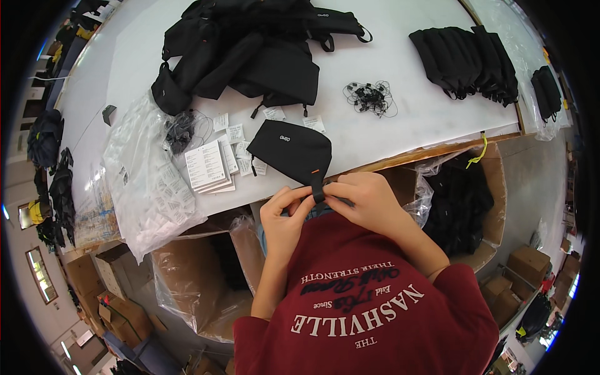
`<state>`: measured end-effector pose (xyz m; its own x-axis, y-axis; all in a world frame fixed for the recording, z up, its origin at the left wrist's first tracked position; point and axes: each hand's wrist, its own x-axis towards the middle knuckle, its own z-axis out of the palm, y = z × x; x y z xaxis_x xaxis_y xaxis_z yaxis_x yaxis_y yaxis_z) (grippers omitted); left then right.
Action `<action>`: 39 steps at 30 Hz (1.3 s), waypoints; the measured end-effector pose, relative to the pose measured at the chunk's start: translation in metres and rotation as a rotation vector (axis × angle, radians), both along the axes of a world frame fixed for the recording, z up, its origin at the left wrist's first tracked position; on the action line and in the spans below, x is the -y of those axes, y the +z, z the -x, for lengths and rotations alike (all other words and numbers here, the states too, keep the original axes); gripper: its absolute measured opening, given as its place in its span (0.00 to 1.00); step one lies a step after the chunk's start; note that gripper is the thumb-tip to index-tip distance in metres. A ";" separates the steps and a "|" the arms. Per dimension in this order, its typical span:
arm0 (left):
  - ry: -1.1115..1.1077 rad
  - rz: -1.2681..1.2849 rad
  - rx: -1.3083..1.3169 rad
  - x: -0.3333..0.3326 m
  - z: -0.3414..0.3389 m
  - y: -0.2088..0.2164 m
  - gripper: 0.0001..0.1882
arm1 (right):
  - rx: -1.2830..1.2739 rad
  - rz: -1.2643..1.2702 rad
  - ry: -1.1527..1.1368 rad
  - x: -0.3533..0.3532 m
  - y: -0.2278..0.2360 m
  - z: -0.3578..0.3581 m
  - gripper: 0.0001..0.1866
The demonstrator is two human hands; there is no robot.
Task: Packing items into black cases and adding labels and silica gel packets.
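Observation:
A small black pouch (292, 151) lies at the near edge of the white table (387, 75). Its black strap (318, 190) hangs over the edge. My left hand (284, 215) pinches the strap from the left. My right hand (365, 200) pinches it from the right, fingertips meeting at the strap's end. Both hands sit just off the table edge, above my red shirt.
A pile of black bags (250, 56) lies at the back. Folded black pouches (469, 62) are stacked at the right. A stack of white cards (206, 165), small tags, a tangle of black loops (370, 98) and clear plastic bags (144, 181) lie left. Cardboard boxes (475, 206) stand below the table.

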<state>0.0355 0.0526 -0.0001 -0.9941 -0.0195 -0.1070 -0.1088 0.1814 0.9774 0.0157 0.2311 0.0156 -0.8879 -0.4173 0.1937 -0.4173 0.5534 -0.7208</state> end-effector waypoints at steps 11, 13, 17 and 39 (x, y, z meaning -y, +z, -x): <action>-0.050 0.024 0.017 0.003 0.001 -0.001 0.06 | -0.033 -0.059 0.015 -0.004 -0.004 -0.002 0.04; -0.029 0.053 -0.066 0.004 -0.002 -0.004 0.05 | 0.032 0.048 0.005 0.000 -0.004 -0.002 0.04; 0.108 -0.034 -0.216 0.006 -0.001 -0.003 0.04 | 0.594 0.778 -0.206 -0.005 -0.005 -0.003 0.05; -0.019 -0.282 0.072 0.009 -0.009 0.025 0.05 | 0.528 0.348 -0.188 -0.005 -0.012 0.003 0.06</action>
<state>0.0443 0.0440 0.0244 -0.9836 0.0400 -0.1761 -0.1792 -0.0933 0.9794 0.0126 0.2363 0.0040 -0.9522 -0.2375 -0.1922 0.1224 0.2800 -0.9522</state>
